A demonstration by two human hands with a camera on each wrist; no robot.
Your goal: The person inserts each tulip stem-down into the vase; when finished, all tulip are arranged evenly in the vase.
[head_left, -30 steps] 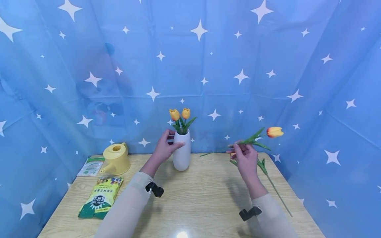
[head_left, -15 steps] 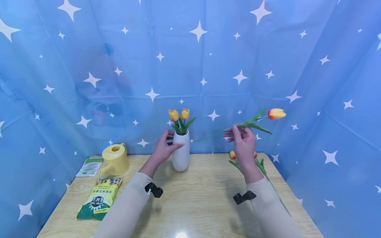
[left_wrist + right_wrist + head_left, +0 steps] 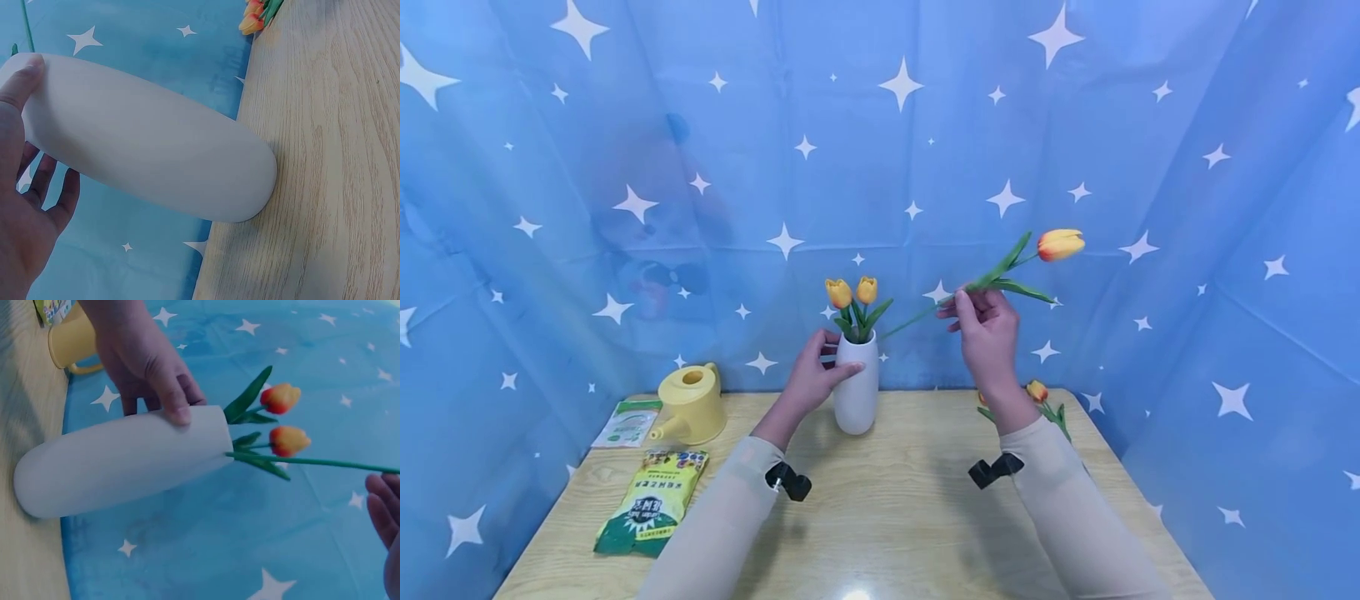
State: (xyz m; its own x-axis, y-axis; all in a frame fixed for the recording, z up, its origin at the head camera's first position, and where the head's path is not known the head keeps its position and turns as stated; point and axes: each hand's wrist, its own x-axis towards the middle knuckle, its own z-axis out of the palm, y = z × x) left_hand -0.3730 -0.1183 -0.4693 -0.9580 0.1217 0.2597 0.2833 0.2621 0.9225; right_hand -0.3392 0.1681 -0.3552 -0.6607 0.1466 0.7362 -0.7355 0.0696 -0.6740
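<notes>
A white vase [image 3: 856, 392] stands upright near the table's back edge, two yellow-orange tulips [image 3: 838, 293] in its mouth. My left hand [image 3: 808, 375] grips the vase near its top, thumb on the front; the left wrist view shows the thumb and fingers of that hand [image 3: 28, 206] around the vase [image 3: 150, 137]. My right hand [image 3: 992, 337] pinches a third tulip [image 3: 1060, 245] by its stem, the bloom up to the right. In the right wrist view the stem [image 3: 312, 462] reaches the rim of the vase [image 3: 125, 459]; whether it touches, I cannot tell.
More tulips [image 3: 1037, 391] lie at the table's back right, partly behind my right arm. On the left are a yellow watering can [image 3: 694, 406], a white-green packet [image 3: 627, 423] and a yellow-green bag [image 3: 649, 504]. A blue star curtain [image 3: 880, 192] hangs behind the table.
My right hand has moved up and to the left with the tulip, bringing the stem's lower end to the vase's mouth. My left hand and the vase have stayed in place.
</notes>
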